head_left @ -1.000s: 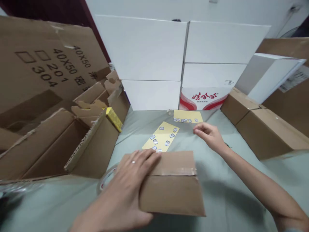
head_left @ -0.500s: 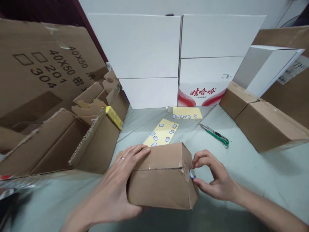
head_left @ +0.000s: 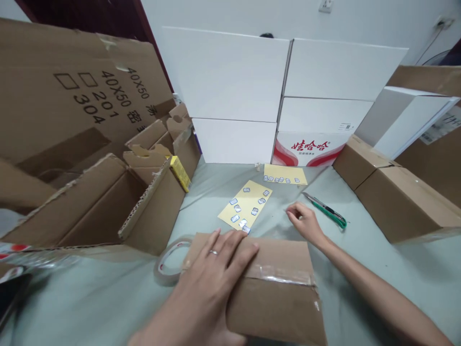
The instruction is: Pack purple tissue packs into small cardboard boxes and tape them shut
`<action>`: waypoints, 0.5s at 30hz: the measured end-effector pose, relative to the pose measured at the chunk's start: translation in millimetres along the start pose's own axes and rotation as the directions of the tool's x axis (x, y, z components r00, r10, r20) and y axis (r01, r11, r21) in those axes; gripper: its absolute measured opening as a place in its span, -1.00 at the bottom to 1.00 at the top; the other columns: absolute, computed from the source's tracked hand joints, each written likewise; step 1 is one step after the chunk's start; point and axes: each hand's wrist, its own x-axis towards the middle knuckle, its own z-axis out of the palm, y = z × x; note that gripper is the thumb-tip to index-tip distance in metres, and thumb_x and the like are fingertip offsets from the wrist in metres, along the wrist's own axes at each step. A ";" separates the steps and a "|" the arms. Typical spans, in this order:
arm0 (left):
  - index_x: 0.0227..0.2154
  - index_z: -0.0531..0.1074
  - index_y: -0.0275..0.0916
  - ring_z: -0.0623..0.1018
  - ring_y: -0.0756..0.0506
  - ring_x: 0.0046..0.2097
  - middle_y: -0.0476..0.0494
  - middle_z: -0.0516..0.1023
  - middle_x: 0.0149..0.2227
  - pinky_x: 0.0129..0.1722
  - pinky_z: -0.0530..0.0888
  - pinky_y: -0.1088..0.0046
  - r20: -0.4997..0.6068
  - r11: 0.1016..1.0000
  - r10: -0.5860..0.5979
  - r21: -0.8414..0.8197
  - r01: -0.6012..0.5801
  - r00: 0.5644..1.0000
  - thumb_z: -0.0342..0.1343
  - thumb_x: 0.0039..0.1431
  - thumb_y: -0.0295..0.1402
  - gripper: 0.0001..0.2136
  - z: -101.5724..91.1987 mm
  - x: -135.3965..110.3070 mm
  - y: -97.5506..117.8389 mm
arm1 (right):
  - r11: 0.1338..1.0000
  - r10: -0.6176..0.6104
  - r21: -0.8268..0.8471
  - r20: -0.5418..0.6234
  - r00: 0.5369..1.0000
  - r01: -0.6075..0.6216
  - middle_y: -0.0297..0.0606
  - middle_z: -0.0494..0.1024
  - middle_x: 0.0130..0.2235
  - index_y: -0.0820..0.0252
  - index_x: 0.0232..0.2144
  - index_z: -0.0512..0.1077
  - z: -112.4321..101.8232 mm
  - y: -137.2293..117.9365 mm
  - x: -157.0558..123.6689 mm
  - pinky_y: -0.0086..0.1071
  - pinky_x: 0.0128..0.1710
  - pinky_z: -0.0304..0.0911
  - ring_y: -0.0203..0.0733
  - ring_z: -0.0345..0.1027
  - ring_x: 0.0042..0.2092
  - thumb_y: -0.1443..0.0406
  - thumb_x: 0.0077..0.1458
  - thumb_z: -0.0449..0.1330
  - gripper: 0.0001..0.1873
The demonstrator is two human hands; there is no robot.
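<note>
My left hand (head_left: pixel 216 278), with a ring on one finger, grips the closed brown cardboard box (head_left: pixel 277 307) by its left part, fingers over the top. Clear tape runs along the box's seam. Beyond the box, my right hand (head_left: pixel 304 221) is held in a pinch above the cloth; whatever its fingertips hold is too small to make out. To its left lies a yellow sheet (head_left: pixel 237 199) with several small blue-edged stickers, some near the box. Close by on the right is a green utility knife (head_left: pixel 327 211). A tape roll (head_left: pixel 167 269) lies left of the box.
A second yellow sticker sheet (head_left: pixel 286 173) lies before stacked white boxes (head_left: pixel 230 77). Open cardboard boxes (head_left: pixel 151 216) stand on the left, one with a small yellow box (head_left: pixel 180 173) against it. Closed brown boxes (head_left: pixel 403 192) border the right side.
My right hand has left the box's right end, where it held a small bluish piece, and moved forward. The box sits nearer me and turned, with the tape roll now showing.
</note>
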 end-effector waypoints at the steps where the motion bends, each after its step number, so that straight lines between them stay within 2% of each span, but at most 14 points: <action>1: 0.27 0.12 -0.19 0.40 -0.48 0.26 -0.48 0.33 0.27 0.26 0.27 -0.31 0.043 1.000 0.000 -0.013 0.001 0.999 0.22 -0.22 -0.30 -0.13 0.9 4.6 3.0 | 0.999 -0.002 -0.039 0.039 0.999 0.004 -0.33 0.51 -0.33 0.25 -0.28 0.45 14.2 4.0 10.0 -0.35 -0.32 0.42 -0.30 0.42 -0.35 0.17 0.33 0.18 -0.76; 5: 0.23 0.19 -0.26 0.33 -0.49 0.31 -0.54 0.31 0.29 0.33 0.14 -0.32 0.181 0.998 -0.029 -0.045 0.038 0.983 0.30 -0.19 -0.22 -0.16 2.3 21.1 7.9 | 0.985 0.000 -0.172 0.176 0.984 0.031 -0.17 0.53 -0.01 0.19 -0.04 0.47 68.1 -1.0 51.0 -0.17 -0.06 0.45 -0.16 0.47 -0.06 0.17 0.33 0.19 -0.74; 9: 0.22 0.23 -0.30 0.33 -0.52 0.31 -0.56 0.34 0.26 0.33 0.16 -0.29 0.165 0.995 -0.094 -0.015 0.098 0.982 0.39 -0.21 -0.09 -0.11 6.7 31.1 6.9 | 0.965 0.006 -0.251 0.296 0.955 0.071 -0.13 0.49 0.08 0.18 0.03 0.45 96.8 -11.1 78.7 -0.10 0.02 0.42 -0.10 0.45 0.02 0.17 0.32 0.20 -0.69; 11: 0.22 0.23 -0.34 0.33 -0.55 0.31 -0.60 0.33 0.27 0.31 0.20 -0.28 0.101 0.997 -0.075 0.030 0.072 0.992 0.41 -0.20 0.03 -0.06 10.5 31.3 8.3 | 0.960 -0.014 -0.256 0.361 0.932 0.113 -0.12 0.49 0.08 0.19 0.03 0.45 99.8 -12.8 82.3 -0.09 0.03 0.42 -0.09 0.45 0.02 0.17 0.32 0.21 -0.68; 13: 0.20 0.25 -0.38 0.34 -0.52 0.31 -0.58 0.36 0.27 0.32 0.21 -0.22 -0.027 0.997 0.049 0.066 -0.047 0.998 0.31 -0.04 0.16 -0.12 12.8 26.0 10.8 | 0.958 -0.042 -0.241 0.412 0.910 0.153 -0.13 0.50 0.08 0.19 0.03 0.45 97.9 -12.7 81.7 -0.07 0.04 0.41 -0.09 0.44 0.03 0.17 0.31 0.21 -0.69; 14: 0.18 0.27 -0.38 0.35 -0.47 0.31 -0.53 0.40 0.24 0.35 0.18 -0.17 -0.124 0.989 0.135 0.077 -0.126 0.983 0.20 0.09 0.17 -0.20 12.7 21.0 11.6 | 0.959 -0.054 -0.229 0.427 0.903 0.166 -0.14 0.50 0.08 0.18 0.02 0.46 95.7 -12.1 81.1 -0.07 0.04 0.40 -0.09 0.44 0.03 0.17 0.31 0.21 -0.70; 15: 0.15 0.30 -0.37 0.37 -0.40 0.30 -0.47 0.46 0.20 0.37 0.15 -0.10 -0.237 0.977 0.211 0.081 -0.198 0.948 0.08 0.23 0.13 -0.33 11.9 14.2 11.3 | 0.961 -0.062 -0.216 0.434 0.899 0.171 -0.14 0.51 0.07 0.18 0.00 0.46 92.7 -11.2 80.7 -0.07 0.05 0.40 -0.09 0.44 0.03 0.16 0.31 0.21 -0.71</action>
